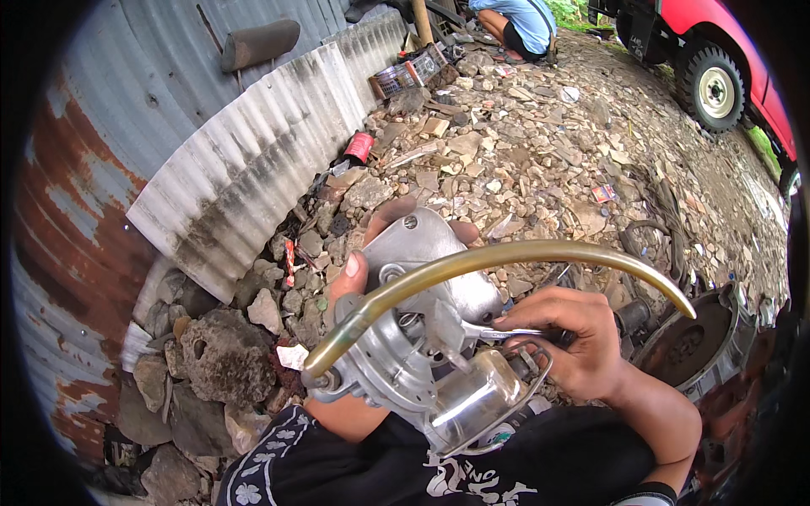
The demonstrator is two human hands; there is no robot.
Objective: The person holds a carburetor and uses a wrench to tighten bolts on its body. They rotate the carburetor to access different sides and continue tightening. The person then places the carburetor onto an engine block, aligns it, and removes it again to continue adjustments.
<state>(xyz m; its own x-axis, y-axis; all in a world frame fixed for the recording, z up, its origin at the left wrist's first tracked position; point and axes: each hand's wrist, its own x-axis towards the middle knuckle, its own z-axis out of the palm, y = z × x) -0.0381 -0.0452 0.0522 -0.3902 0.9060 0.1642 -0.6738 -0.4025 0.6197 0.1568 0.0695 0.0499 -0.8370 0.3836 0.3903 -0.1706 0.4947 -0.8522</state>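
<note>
A grey cast-metal fuel pump (396, 358) with a clear bowl (477, 398) and a wire clip round it is held up over my lap. My left hand (348, 282) is closed round its far side, thumb and fingertips showing at the edges. A stiff yellowish-brown hose (472, 260) arches from the pump's left side out to the right. In my right hand (578, 337) is a slim shiny metal tool (494, 332), gripped between thumb and fingers. Its tip meets the pump body above the bowl; the tool's exact kind is partly hidden by the hand.
Rubble and stones (228, 358) cover the ground. Corrugated metal sheets (245, 160) stand at the left, beside a red can (359, 147) and a crate (409, 74). A round metal machine part (692, 341) lies at right. Beyond are a crouching person (519, 25) and a red vehicle (717, 76).
</note>
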